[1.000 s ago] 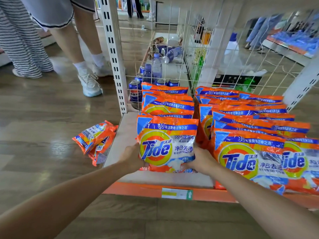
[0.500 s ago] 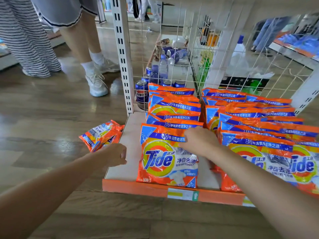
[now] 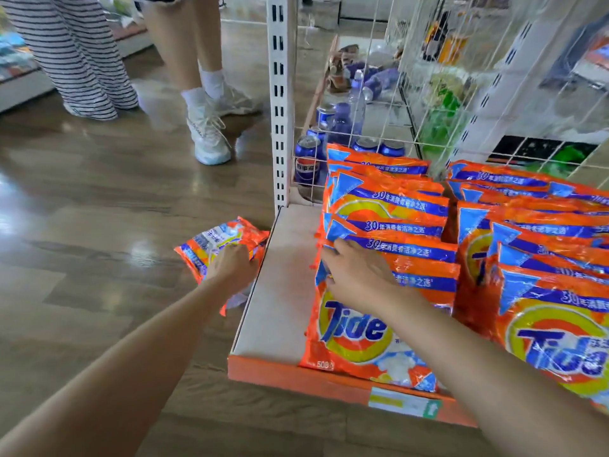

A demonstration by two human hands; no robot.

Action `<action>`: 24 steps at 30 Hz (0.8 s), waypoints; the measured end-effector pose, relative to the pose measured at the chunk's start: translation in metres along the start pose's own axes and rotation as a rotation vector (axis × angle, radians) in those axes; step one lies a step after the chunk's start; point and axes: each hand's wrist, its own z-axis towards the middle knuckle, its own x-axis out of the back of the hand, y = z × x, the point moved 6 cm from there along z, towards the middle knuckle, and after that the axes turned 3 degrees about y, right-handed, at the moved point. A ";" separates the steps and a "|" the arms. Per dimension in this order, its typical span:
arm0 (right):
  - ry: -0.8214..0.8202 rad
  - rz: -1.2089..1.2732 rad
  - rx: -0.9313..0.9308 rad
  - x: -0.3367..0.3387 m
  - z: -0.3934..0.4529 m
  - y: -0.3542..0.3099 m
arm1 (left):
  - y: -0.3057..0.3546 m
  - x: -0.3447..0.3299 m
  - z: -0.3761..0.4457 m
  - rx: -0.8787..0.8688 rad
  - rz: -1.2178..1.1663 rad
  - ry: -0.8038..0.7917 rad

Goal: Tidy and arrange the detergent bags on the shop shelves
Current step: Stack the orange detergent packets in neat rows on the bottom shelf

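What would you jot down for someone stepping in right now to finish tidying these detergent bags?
Left hand: reaching to the floor, fingers on the loose bags beside the shelf; whether its grip has closed is unclear.
Right hand: resting flat on the left row of bags.
Done: front bag lies at the shelf edge; the right row is stacked.
Left: lift the floor bags onto the shelf, probably into the bare strip on the left.

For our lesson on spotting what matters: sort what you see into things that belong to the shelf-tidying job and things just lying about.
Belongs to the job:
- left hand on the detergent bags on the floor
- right hand on the front bag on the shelf
- the shelf

Just about:
- cola cans
- bottles
- bystanders' shoes
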 end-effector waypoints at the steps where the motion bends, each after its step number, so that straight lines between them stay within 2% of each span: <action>1: 0.002 0.005 0.000 -0.001 0.000 0.001 | 0.000 -0.006 0.003 0.032 -0.019 -0.003; 5: 0.012 0.029 -0.005 -0.002 -0.002 0.001 | -0.012 -0.018 0.008 0.103 0.055 -0.002; 8: 0.041 0.062 0.005 -0.004 -0.003 0.000 | -0.005 -0.003 0.004 0.079 0.095 0.085; 10: 0.053 0.091 0.006 -0.005 -0.003 0.001 | 0.003 0.017 0.000 0.110 0.016 0.160; 13: 0.030 0.137 -0.007 -0.003 -0.004 0.002 | 0.008 0.051 -0.006 0.145 -0.148 0.221; 18: -0.095 0.297 -0.002 0.004 -0.007 0.000 | 0.042 0.114 -0.036 -0.007 -0.430 0.286; 21: -0.279 0.666 0.068 0.022 -0.028 -0.020 | 0.079 0.148 -0.060 -0.071 -0.759 0.290; 24: -0.145 1.037 0.129 0.044 -0.047 -0.020 | 0.118 0.158 -0.081 -0.064 -1.237 0.098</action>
